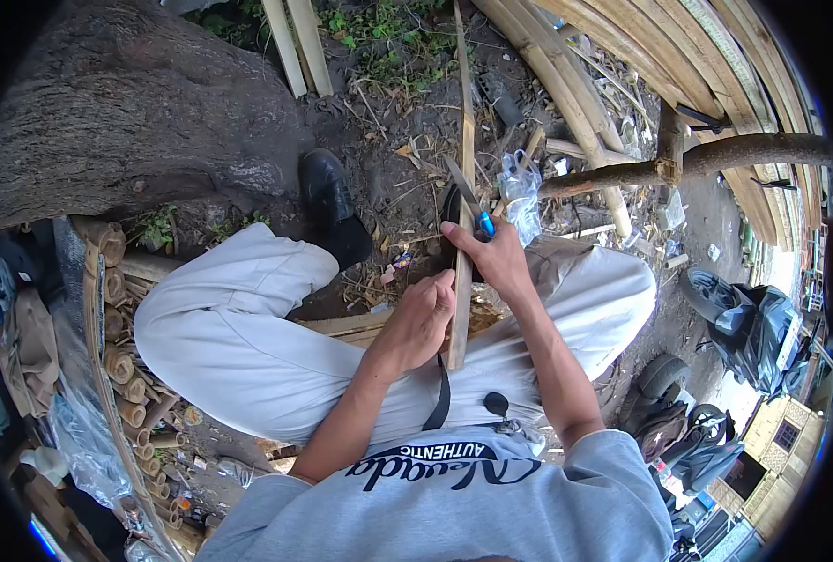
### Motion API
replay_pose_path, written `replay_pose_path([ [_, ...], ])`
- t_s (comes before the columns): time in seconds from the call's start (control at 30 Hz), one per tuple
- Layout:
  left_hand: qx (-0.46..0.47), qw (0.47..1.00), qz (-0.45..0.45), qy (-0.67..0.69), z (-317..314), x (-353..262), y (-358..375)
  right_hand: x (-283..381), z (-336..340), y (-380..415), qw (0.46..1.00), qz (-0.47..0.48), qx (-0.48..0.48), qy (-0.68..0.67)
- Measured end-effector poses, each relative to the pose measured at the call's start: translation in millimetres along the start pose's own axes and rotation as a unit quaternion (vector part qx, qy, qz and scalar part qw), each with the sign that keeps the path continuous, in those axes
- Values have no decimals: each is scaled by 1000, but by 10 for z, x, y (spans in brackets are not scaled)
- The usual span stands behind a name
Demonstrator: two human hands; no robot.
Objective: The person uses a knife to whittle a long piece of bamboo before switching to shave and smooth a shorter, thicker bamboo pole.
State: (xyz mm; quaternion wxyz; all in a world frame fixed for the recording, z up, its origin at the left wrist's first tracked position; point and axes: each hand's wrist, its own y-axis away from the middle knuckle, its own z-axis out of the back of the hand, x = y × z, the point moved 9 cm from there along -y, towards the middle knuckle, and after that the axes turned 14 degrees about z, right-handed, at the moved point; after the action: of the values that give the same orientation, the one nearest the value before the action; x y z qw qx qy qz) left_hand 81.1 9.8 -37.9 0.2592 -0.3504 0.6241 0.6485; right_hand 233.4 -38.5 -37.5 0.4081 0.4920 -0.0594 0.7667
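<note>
A long, narrow bamboo strip [466,150] runs from my lap out over the ground, its near end resting by my thighs. My left hand [416,318] has its fingers curled at the strip's left edge, closed on it near the lap. Farther along, my right hand [501,255] grips a knife [485,223] by its bright blue handle. The knife's blade points away from me and lies against the strip's side, with my right thumb reaching across the strip. A dark strap [441,398] hangs just below my left hand.
A thick tree trunk [145,112] stands at the left. Stacked bamboo poles [121,365] lie below it. A branch [716,155] crosses at right, near long bamboo slats [679,47]. Plastic bags [521,192] and litter lie ahead; motorbikes [744,323] are parked at right.
</note>
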Motion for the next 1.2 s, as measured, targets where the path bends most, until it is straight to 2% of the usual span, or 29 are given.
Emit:
replay_pose_path([
  [0.07,-90,981,-157,-73,143,-291,86,-18,-4,-37,1000,-13,10,-9],
  [0.1,-87,981,-157,-75,5,-346,105,-68,125,47,1000,-15,8,-11],
  [0.17,-163,972,-171,4,133,-332,72,-144,247,29,993,7,-57,-105],
  [0.2,-157,982,-103,30,219,-229,18,-7,374,77,989,9,-78,-129],
  [0.23,-157,982,-105,27,235,-287,53,44,528,114,987,18,-107,-123],
  [0.3,-115,982,72,132,248,-84,29,-164,751,200,979,-17,-104,-175],
  [0.33,-141,972,7,187,272,-18,2,-156,880,292,964,-24,-120,-236],
  [0.37,-144,972,5,185,218,20,-27,-112,1019,415,945,-31,-135,-295],
  [0.43,-304,931,-184,80,327,-243,162,-110,1316,614,926,-7,-155,-345],
  [0.47,-279,939,-201,2,308,-205,111,-83,1443,746,921,-11,-157,-355],
  [0.5,-280,938,-204,4,386,-184,129,-55,1573,891,917,-14,-159,-365],
  [0.53,-166,984,-59,26,308,52,-77,-46,1703,1028,930,-12,-141,-340],
  [0.57,-43,994,87,45,131,295,-191,-34,1812,1169,941,-9,-124,-315],
  [0.6,-36,986,102,130,105,319,-172,20,1919,1312,951,-1,-126,-282],
  [0.63,-33,986,98,130,37,250,-128,53,2001,1455,960,7,-129,-248],
  [0.7,-154,954,-93,241,182,-140,93,-25,2293,1823,962,-11,-210,-173],
  [0.73,-215,954,-152,140,199,-127,104,-10,2424,1987,966,-16,-217,-140],
  [0.77,-214,954,-156,142,239,-55,51,21,2563,2140,968,-20,-224,-108],
  [0.8,-234,950,-208,-14,223,-129,74,74,2687,2298,969,-14,-232,-88],
  [0.83,-250,919,-255,-169,147,-217,103,141,2817,2453,968,-6,-240,-68],
  [0.87,-252,917,-259,-167,174,-280,138,216,2961,2615,971,-14,-233,-46],
  [0.9,-181,968,-157,-79,201,-218,62,275,3085,2764,973,-22,-227,-24],
  [0.93,-103,993,-52,12,152,-134,29,342,3158,2865,974,-9,-225,9],
  [0.97,-20,993,55,103,18,12,7,369,3228,2992,974,3,-223,43],
  [1.0,-45,985,-30,166,39,-83,63,136,3484,3197,974,62,-170,136],
  [1.03,-43,984,-34,169,3,-66,37,106,3368,3064,994,42,-74,70],
  [1.1,-170,978,-125,3,77,-203,99,36,2954,2816,984,8,-127,-126],
  [1.17,-135,985,-104,-17,34,-270,85,-44,2627,2678,973,-14,-223,-66],
  [1.2,-108,989,-99,4,-5,-261,60,-254,2530,2635,977,-33,-167,-128],
])
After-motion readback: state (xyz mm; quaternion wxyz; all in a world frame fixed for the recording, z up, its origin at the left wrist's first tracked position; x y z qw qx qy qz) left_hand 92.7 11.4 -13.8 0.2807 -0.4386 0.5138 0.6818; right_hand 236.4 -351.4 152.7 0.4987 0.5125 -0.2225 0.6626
